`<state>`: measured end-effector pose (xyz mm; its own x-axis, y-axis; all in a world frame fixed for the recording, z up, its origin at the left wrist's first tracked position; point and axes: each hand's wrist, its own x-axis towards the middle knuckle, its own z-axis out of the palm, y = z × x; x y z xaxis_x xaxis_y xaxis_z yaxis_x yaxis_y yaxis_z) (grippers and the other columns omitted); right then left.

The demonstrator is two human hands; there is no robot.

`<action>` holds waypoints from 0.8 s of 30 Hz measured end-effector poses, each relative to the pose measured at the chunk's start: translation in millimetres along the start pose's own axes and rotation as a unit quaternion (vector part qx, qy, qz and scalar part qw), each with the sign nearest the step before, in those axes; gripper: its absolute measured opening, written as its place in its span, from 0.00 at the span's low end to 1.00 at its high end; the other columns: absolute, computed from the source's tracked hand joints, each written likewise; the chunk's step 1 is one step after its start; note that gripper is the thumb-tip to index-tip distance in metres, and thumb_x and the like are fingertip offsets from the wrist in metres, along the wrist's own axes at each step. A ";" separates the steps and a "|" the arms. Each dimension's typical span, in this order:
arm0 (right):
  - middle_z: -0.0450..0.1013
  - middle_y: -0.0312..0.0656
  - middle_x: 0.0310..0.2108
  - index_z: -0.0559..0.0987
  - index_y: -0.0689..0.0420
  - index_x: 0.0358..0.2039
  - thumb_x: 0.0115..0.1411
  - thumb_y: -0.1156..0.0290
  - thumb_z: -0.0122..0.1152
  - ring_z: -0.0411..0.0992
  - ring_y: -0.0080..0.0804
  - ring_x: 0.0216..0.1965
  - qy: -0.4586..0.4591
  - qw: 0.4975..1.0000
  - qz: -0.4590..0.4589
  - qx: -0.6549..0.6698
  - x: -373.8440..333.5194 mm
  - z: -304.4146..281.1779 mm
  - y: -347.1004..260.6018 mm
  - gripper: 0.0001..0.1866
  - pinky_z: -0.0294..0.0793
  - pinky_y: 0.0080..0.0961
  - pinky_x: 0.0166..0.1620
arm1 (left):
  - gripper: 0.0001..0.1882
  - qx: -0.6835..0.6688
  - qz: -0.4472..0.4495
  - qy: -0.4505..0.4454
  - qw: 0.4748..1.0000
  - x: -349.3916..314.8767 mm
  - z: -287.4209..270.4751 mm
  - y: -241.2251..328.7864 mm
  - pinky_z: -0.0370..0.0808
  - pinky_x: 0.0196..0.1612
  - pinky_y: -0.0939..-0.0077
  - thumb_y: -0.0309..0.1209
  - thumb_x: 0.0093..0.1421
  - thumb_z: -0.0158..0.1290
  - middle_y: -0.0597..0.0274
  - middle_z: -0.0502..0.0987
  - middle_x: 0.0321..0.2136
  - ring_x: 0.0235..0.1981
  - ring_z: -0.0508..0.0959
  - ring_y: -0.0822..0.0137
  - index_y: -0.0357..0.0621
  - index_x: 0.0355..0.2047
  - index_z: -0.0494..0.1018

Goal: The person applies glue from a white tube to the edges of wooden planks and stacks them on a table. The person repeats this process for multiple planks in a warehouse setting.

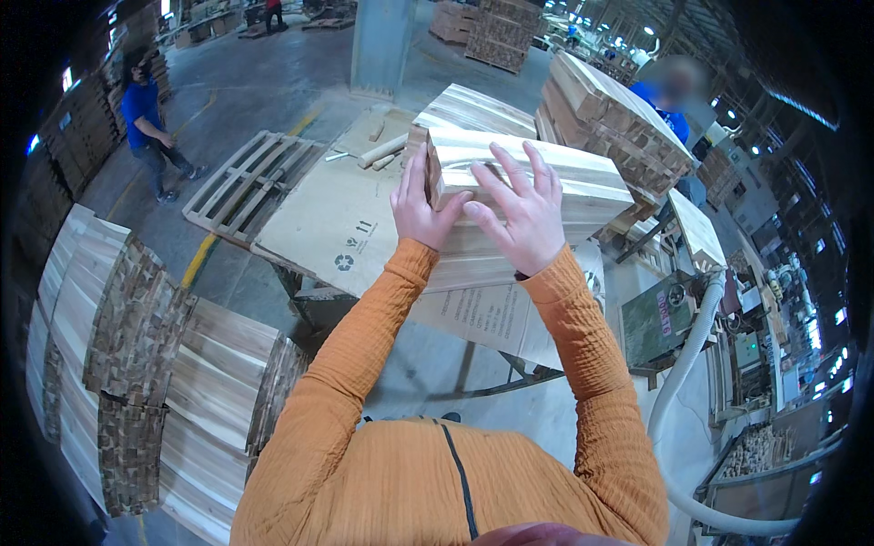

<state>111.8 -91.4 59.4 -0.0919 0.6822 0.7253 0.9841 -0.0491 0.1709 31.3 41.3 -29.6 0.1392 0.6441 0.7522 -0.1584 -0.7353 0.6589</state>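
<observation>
A stack of pale wooden boards [583, 177] lies on a cardboard-covered table [314, 232] in front of me. At its left end, my left hand [424, 202] rests with the fingers up along the end face and the thumb over the near edge. My right hand [525, 207] lies across the top board, fingers spread and pointing away from me. Both hands touch the wood without wrapping round it. Behind, another layer of boards [473, 107] shows. Short wooden sticks [382, 152] lie on the cardboard left of the stack.
Tall board stacks stand at the far right [619, 127] and lower left [218, 391]. A wooden pallet [250, 187] lies left of the table. A person in blue [141, 118] is at the far left, another [669, 109] behind the right stack. A pale hose [687, 364] curves down on the right.
</observation>
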 end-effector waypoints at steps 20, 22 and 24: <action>0.59 0.42 0.60 0.75 0.40 0.49 0.55 0.45 0.51 0.46 0.52 0.63 -0.032 0.999 0.003 0.033 4.2 1.8 -17.1 0.24 0.40 0.56 0.60 | 0.49 0.017 -0.033 -0.017 0.999 -6.4 0.6 2.7 0.57 0.54 0.57 0.57 0.44 0.58 0.48 0.65 0.54 0.55 0.65 0.54 0.42 0.60 0.56; 0.59 0.42 0.59 0.75 0.39 0.49 0.55 0.45 0.51 0.46 0.52 0.63 -0.031 0.999 0.012 0.041 4.2 2.7 -17.3 0.23 0.40 0.57 0.60 | 0.48 0.008 -0.017 -0.014 1.000 -7.2 -2.1 1.6 0.57 0.54 0.57 0.57 0.45 0.58 0.47 0.65 0.54 0.55 0.65 0.54 0.42 0.60 0.56; 0.59 0.42 0.59 0.75 0.38 0.49 0.55 0.45 0.51 0.46 0.52 0.63 -0.028 0.998 0.027 0.043 3.2 0.2 -15.3 0.23 0.40 0.57 0.60 | 0.48 0.007 -0.006 -0.011 1.000 -7.6 -3.7 2.2 0.57 0.53 0.57 0.58 0.45 0.56 0.47 0.65 0.54 0.55 0.66 0.53 0.42 0.60 0.56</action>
<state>96.4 -88.3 59.0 -0.0323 0.7195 0.6937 0.9970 -0.0260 0.0734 26.3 35.6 -33.9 0.1630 0.6485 0.7435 -0.1430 -0.7301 0.6682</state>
